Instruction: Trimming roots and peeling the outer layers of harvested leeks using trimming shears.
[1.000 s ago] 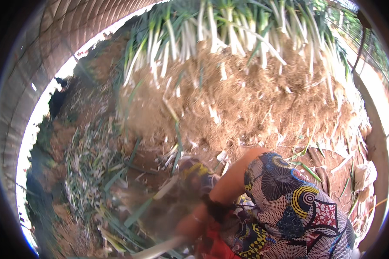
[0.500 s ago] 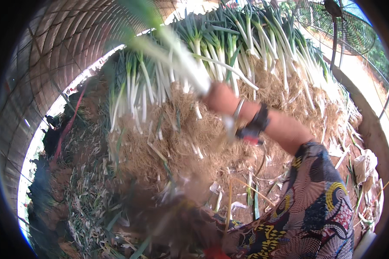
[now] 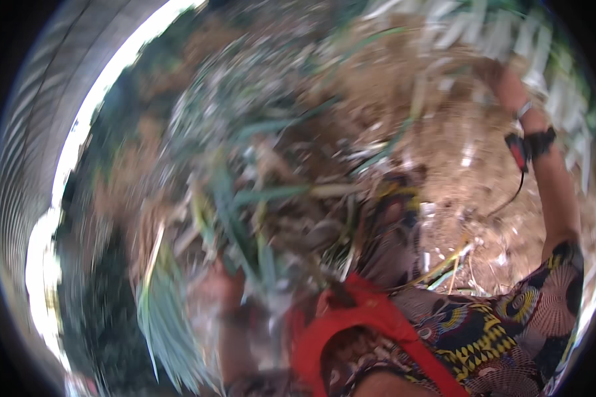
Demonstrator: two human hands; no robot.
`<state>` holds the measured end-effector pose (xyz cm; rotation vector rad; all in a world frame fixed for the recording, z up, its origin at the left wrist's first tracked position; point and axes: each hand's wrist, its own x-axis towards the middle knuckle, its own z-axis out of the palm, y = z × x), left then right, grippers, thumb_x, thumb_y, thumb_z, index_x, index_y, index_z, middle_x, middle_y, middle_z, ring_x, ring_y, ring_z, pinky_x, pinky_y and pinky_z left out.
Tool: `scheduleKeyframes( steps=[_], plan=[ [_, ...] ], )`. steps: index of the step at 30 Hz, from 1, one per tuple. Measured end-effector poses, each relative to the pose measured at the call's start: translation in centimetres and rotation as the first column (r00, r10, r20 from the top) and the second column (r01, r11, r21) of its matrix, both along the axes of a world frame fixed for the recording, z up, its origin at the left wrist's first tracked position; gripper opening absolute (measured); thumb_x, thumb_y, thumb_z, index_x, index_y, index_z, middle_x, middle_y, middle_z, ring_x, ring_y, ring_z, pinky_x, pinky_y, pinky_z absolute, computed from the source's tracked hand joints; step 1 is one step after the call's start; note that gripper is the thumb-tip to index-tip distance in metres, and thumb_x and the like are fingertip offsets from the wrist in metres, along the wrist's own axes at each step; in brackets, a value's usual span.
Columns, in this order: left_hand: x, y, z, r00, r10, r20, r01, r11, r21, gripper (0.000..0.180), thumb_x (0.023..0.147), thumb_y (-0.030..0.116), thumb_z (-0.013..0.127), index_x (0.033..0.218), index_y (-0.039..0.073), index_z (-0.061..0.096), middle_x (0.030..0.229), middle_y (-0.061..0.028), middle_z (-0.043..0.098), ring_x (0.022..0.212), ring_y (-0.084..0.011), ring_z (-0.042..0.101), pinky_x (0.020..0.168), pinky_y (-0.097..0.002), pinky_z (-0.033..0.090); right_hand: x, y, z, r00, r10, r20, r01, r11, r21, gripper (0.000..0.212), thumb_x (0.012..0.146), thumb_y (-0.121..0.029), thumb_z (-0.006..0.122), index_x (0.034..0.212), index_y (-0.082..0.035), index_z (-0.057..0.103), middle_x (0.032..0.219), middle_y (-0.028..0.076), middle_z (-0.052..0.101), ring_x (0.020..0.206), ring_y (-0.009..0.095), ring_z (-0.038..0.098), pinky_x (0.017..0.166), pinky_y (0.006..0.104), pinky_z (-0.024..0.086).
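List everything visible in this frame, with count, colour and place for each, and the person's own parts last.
Leek-like stalks: many, count unclear through blur, white with green tops, in a row along the top right.
Dry roots and soil: one mass, brown, upper right below the stalks.
Cut leaves and trimmings: a heap, green and grey, centre, heavily blurred.
Leaf bundle: one, pale green, lower left.
Curved ribbed wall: one, grey, left rim.
Red strap: one, red, bottom centre, over patterned clothing.
Wristband: one, black and red, on the right wrist.
Left hand: blurred, lower left among the leaves; grip unclear.
Right hand: raised to the stalks at top right; grip unclear.
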<state>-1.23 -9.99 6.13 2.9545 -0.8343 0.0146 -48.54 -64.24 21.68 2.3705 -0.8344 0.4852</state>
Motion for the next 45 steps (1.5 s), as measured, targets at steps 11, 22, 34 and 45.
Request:
scheduleKeyframes(
  steps=[11,22,34,45],
  plan=[
    [0.3,9.7,-10.0,0.933,0.078,-0.351,-0.263,0.816,-0.515,0.066,0.078,0.036,0.071,0.131,0.005,0.045,0.126,-0.0240,0.049,0.119,-0.0395,0.044,0.100,-0.0464,0.037,32.7,29.1,-21.9,0.737,0.534,0.415,-0.587,0.200,0.785,0.036,0.080,-0.032,0.064,0.098,-0.001,0.062,0.097,0.021,0.063,0.089,0.039,0.060,0.081,0.0450,0.047],
    [7.1,5.3,-8.1,0.911,0.406,-0.079,-0.409,0.855,-0.320,0.079,0.076,0.057,0.064,0.129,0.002,0.045,0.123,-0.0236,0.050,0.118,-0.0403,0.046,0.099,-0.0494,0.037,40.7,34.0,-18.9,0.763,0.564,0.316,-0.525,0.255,0.812,0.035,0.082,-0.033,0.064,0.094,-0.001,0.061,0.082,0.017,0.063,0.083,0.036,0.060,0.074,0.0433,0.047],
    [9.9,2.0,-8.4,0.771,0.323,-0.548,-0.579,0.714,-0.393,0.129,0.056,0.064,0.080,0.144,-0.003,0.013,0.130,-0.0378,0.036,0.123,-0.0476,0.040,0.102,-0.0448,0.038,57.6,22.0,-19.4,0.981,0.147,0.129,-0.190,0.557,0.809,0.072,0.081,-0.056,0.058,0.124,0.001,0.052,0.119,0.026,0.057,0.110,0.039,0.056,0.096,0.0420,0.043],
    [9.7,0.8,-9.5,0.635,0.043,-0.771,-0.644,0.582,-0.498,0.130,0.062,0.032,0.083,0.145,0.004,-0.012,0.131,-0.0305,0.044,0.112,-0.0387,0.054,0.096,-0.0392,0.044,66.5,30.3,-22.0,0.980,0.196,-0.040,-0.022,0.302,0.953,0.121,0.067,-0.084,0.048,0.145,0.003,0.018,0.141,0.027,0.038,0.129,0.037,0.041,0.108,0.0439,0.031]
  ],
)
